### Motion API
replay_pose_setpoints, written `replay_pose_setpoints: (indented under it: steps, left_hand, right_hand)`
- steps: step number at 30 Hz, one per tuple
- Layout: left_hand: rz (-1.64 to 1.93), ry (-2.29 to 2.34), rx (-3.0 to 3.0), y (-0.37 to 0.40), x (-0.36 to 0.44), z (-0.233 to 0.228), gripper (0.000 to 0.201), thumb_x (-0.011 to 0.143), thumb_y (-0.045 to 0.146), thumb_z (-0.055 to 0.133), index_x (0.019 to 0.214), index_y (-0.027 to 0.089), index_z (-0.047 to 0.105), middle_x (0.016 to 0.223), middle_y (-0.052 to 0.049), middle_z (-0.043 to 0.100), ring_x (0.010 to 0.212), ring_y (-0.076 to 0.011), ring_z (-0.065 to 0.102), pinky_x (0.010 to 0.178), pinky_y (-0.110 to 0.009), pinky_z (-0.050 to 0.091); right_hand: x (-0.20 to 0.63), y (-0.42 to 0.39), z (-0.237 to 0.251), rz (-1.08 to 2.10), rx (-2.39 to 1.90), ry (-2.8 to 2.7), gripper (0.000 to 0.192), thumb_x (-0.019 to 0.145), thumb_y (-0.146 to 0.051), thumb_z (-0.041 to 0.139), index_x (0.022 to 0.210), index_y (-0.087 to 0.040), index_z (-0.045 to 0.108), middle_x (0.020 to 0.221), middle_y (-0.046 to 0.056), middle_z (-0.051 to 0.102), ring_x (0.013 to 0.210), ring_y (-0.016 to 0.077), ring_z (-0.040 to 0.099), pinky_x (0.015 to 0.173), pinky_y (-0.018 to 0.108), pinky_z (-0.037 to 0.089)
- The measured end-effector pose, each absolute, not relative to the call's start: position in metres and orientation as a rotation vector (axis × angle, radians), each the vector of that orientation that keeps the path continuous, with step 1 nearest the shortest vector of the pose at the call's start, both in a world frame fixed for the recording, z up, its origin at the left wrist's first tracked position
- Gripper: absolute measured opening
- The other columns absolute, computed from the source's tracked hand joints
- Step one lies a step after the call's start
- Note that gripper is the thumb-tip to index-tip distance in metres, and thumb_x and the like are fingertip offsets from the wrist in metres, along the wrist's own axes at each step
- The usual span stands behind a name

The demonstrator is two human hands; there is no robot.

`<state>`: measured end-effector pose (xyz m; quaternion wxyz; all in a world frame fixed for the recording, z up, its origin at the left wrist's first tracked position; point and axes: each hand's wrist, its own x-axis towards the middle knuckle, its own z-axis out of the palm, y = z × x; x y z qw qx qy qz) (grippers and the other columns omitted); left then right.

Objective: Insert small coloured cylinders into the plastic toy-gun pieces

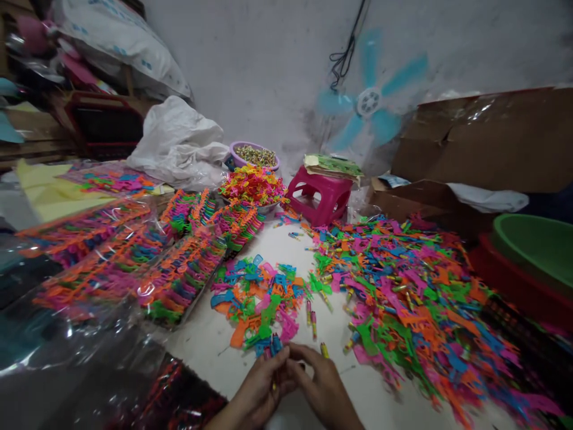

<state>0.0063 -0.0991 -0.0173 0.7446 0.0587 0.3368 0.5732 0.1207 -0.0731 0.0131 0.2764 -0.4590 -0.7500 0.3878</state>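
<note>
Two bare hands (290, 388), no sleeves

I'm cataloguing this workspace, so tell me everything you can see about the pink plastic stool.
The pink stool is a small, low step stool of glossy moulded plastic, with a flat top and cut-out openings between its legs. It stands upright on the pale work surface near the wall, below the blue fan. A stack of greenish printed sheets lies on its top. Loose colourful plastic pieces lie around its base.

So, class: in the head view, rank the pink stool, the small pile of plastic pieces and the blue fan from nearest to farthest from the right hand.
From the right hand:
1. Small pile of plastic pieces, just ahead, slightly left.
2. Pink stool, farther back, centre.
3. Blue fan, against the back wall.
</note>
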Motion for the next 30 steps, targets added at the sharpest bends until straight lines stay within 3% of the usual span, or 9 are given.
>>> replay_pose_setpoints:
  steps: [2,4,6,10,14,19,23,26,30]
  left_hand:
    - [1.270,0.931,0.256,-0.099,-0.002,-0.019,0.033,0.064,0.035,0.066,0.087,0.014,0.054,0.066,0.000,0.061,0.050,-0.0107,0.056,0.045,-0.021,0.044]
    - [1.255,1.114,0.453,-0.099,-0.011,-0.024,0.038,0.063,0.041,0.064,0.090,0.015,0.053,0.053,0.005,0.053,0.036,-0.0066,0.044,0.033,-0.017,0.032]
    - [1.214,1.182,0.672,-0.097,-0.015,-0.028,0.042,0.062,0.043,0.064,0.093,0.016,0.054,0.049,0.007,0.049,0.034,-0.0051,0.038,0.034,-0.017,0.027]
    - [1.168,1.012,0.845,-0.081,-0.012,-0.027,0.039,0.056,0.039,0.069,0.085,0.015,0.057,0.055,0.005,0.050,0.045,-0.0057,0.042,0.043,-0.018,0.031]
    - [1.050,0.808,0.556,-0.035,-0.007,-0.010,0.036,0.053,0.035,0.070,0.078,0.014,0.055,0.050,0.004,0.050,0.043,-0.0055,0.044,0.043,-0.017,0.030]
    - [1.028,0.722,0.293,0.029,-0.030,0.008,0.036,0.052,0.028,0.069,0.079,0.017,0.049,0.039,0.008,0.045,0.031,-0.0042,0.036,0.031,-0.015,0.017]
    - [1.161,0.639,0.283,0.046,-0.051,0.005,0.029,0.055,0.032,0.072,0.064,0.015,0.050,0.033,0.007,0.043,0.029,-0.0045,0.038,0.032,-0.015,0.025]
    - [1.322,0.711,0.144,0.045,-0.057,0.008,0.026,0.056,0.029,0.073,0.061,0.014,0.052,0.045,0.001,0.056,0.041,-0.0094,0.054,0.037,-0.015,0.036]
    - [1.433,0.877,-0.086,0.045,-0.059,0.025,0.019,0.065,0.018,0.067,0.081,0.012,0.059,0.083,-0.008,0.067,0.071,-0.0213,0.064,0.044,-0.023,0.050]
  right_hand:
    - [0.131,-0.047,0.023,1.100,-1.238,-1.950,0.024,0.076,-0.032,0.049,0.091,-0.022,0.065,0.088,0.004,0.067,0.082,0.0189,0.061,0.074,0.029,0.047]
    - [0.142,-0.009,0.029,0.954,-1.332,-1.983,0.026,0.077,-0.035,0.047,0.089,-0.020,0.065,0.084,0.004,0.068,0.077,0.0183,0.062,0.070,0.028,0.048]
    - [0.148,0.035,0.032,0.729,-1.431,-2.123,0.027,0.077,-0.034,0.046,0.088,-0.019,0.066,0.082,0.004,0.068,0.075,0.0183,0.062,0.067,0.027,0.047]
    - [0.136,0.124,0.032,0.480,-1.524,-2.311,0.023,0.073,-0.024,0.048,0.086,-0.017,0.067,0.082,0.006,0.068,0.078,0.0201,0.062,0.071,0.028,0.044]
    - [0.103,0.203,0.027,0.287,-1.602,-2.433,0.033,0.072,-0.014,0.047,0.101,-0.013,0.061,0.096,0.010,0.065,0.090,0.0206,0.058,0.078,0.027,0.040]
    - [0.058,0.274,0.005,0.082,-1.608,-2.579,0.048,0.072,-0.007,0.043,0.120,-0.010,0.045,0.120,0.015,0.049,0.110,0.0227,0.044,0.088,0.030,0.032]
    - [0.041,0.303,-0.017,0.032,-1.648,-2.655,0.043,0.076,-0.006,0.038,0.118,-0.009,0.045,0.117,0.018,0.048,0.110,0.0251,0.042,0.088,0.034,0.030]
    - [0.041,0.309,-0.023,0.074,-1.710,-2.676,0.034,0.079,-0.006,0.033,0.109,-0.008,0.051,0.107,0.020,0.053,0.101,0.0241,0.048,0.083,0.033,0.034]
    - [0.041,0.280,-0.001,0.178,-1.715,-2.680,0.037,0.082,-0.009,0.031,0.116,-0.005,0.043,0.102,0.018,0.053,0.092,0.0203,0.053,0.077,0.029,0.038]
